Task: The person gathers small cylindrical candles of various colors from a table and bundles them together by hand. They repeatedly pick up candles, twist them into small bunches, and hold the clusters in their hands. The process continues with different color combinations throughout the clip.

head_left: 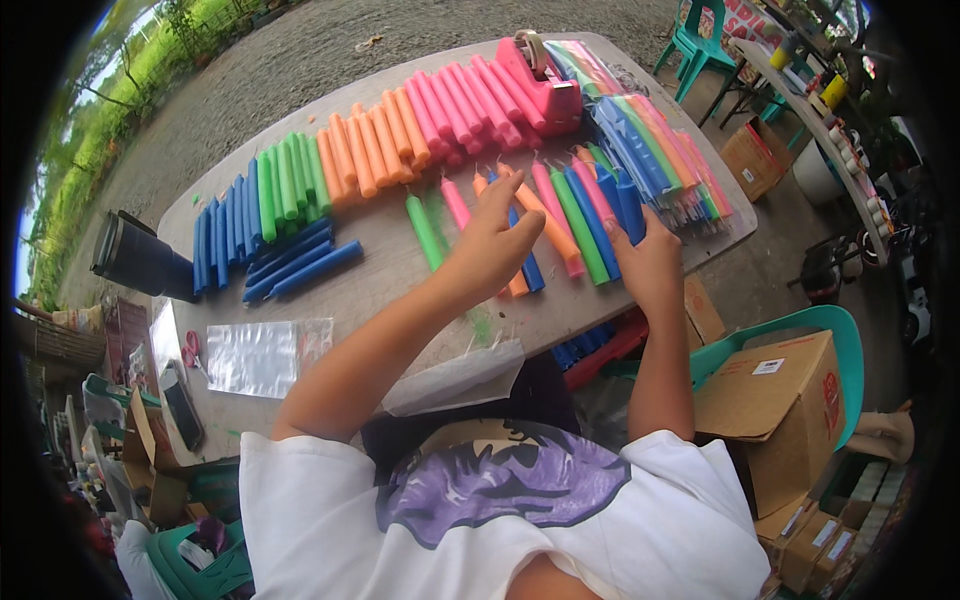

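My left hand (492, 245) reaches over a row of loose taper candles, its index finger and thumb closed along a slanted orange candle (552, 228). At the row's right end, my right hand (648, 258) has its thumb and fingers around a blue candle (629, 203). Between the hands lie a green candle (586, 228) and another blue candle (596, 243), with pink ones beside them. Left of my left hand are a pink candle (455, 203) and a light green candle (424, 232). My left palm and wrist hide parts of the candles beneath.
Candles in blue, green, orange and pink (465, 105) line the table's (390, 265) far side. A red tape dispenser (540, 90) and bagged candles (655, 150) stand beyond. Clear plastic bags (262, 357), a phone (181, 408) and a dark tumbler (143, 258) sit left; a cardboard box (775, 400) is right.
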The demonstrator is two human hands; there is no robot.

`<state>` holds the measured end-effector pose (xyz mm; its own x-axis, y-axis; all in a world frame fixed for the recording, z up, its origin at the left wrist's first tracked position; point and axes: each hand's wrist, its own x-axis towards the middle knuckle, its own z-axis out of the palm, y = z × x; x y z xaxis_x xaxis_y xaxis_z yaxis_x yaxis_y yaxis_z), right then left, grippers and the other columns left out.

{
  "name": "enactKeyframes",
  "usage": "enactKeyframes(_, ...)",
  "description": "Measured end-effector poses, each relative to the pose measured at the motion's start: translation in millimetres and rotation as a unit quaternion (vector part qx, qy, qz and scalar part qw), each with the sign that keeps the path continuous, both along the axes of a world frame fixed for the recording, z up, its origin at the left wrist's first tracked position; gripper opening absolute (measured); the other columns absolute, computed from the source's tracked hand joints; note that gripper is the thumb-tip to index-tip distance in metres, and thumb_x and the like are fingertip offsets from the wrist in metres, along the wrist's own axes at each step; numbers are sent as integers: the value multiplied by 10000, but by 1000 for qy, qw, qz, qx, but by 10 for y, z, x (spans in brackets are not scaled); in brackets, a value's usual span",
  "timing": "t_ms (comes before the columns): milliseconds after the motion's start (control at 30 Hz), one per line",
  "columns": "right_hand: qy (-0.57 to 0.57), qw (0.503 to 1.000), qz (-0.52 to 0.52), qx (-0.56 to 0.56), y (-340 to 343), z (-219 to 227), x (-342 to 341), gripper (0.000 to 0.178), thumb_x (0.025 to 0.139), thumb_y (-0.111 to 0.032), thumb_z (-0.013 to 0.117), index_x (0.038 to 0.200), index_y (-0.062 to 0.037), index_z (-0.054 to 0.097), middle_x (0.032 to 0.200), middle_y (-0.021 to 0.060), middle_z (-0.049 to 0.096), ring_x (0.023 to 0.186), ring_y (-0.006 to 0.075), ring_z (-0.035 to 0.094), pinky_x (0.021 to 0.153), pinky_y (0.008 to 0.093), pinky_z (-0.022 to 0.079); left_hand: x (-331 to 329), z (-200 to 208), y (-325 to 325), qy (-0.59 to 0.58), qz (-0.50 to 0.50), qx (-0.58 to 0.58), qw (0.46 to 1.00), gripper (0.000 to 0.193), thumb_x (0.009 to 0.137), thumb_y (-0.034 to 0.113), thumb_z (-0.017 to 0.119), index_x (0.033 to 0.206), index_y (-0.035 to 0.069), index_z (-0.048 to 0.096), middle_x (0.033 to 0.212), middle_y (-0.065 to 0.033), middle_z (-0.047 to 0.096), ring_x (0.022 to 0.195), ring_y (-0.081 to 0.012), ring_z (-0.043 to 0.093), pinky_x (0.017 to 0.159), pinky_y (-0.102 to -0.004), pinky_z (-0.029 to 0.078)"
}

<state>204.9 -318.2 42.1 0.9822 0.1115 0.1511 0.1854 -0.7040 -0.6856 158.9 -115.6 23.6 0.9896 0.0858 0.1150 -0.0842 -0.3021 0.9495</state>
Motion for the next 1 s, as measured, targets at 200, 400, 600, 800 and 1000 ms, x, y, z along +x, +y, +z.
enactKeyframes(200, -25, 998, -51, 5, -305, -164, -259, 253, 850, -176, 654, 1041, -15, 615, 936, 187, 654, 895, 378, 627, 786, 436, 479, -555, -99, 287, 102, 40, 400, 910, 698, 925, 395, 518, 1481, 72, 248, 1530, -287, 98, 1399, -530, 27, 1124, -592, 75)
enactKeyframes(400, -79, 993, -78, -44, -277, -283, -221, 262, 856, -174, 633, 1075, -31, 619, 1093, 155, 630, 977, 359, 612, 834, 437, 478, -470, -358, 65, 7, -20, 389, 921, 759, 906, 417, 536, 1497, 77, 203, 1532, -292, 60, 1396, -535, -48, 1112, -618, 59)
enactKeyframes(600, -130, 989, -36, -63, -343, -494, -85, 355, 857, -196, 633, 1168, -29, 605, 1234, 133, 588, 1100, 346, 582, 912, 410, 475, -258, -300, -277, -71, -24, 471, 879, 777, 853, 499, 545, 1476, 108, 294, 1558, -217, 79, 1424, -475, -25, 1098, -650, 48)
enactKeyframes(800, -101, 989, -29, -106, -279, -414, -95, 392, 854, -291, 646, 1159, -47, 611, 1287, 126, 548, 1079, 352, 594, 876, 436, 491, 5, -332, -458, -204, -107, 482, 845, 674, 857, 474, 541, 1428, 151, 387, 1518, -55, 305, 1434, -278, 204, 1140, -578, 112)
enactKeyframes(1000, -77, 988, -50, -126, -290, -308, -170, 355, 833, -309, 665, 1136, -128, 626, 1232, 104, 565, 993, 342, 629, 805, 434, 518, 74, -381, -469, -202, -104, 500, 835, 620, 857, 476, 542, 1400, 198, 430, 1435, -60, 401, 1356, -291, 333, 1104, -582, 214)
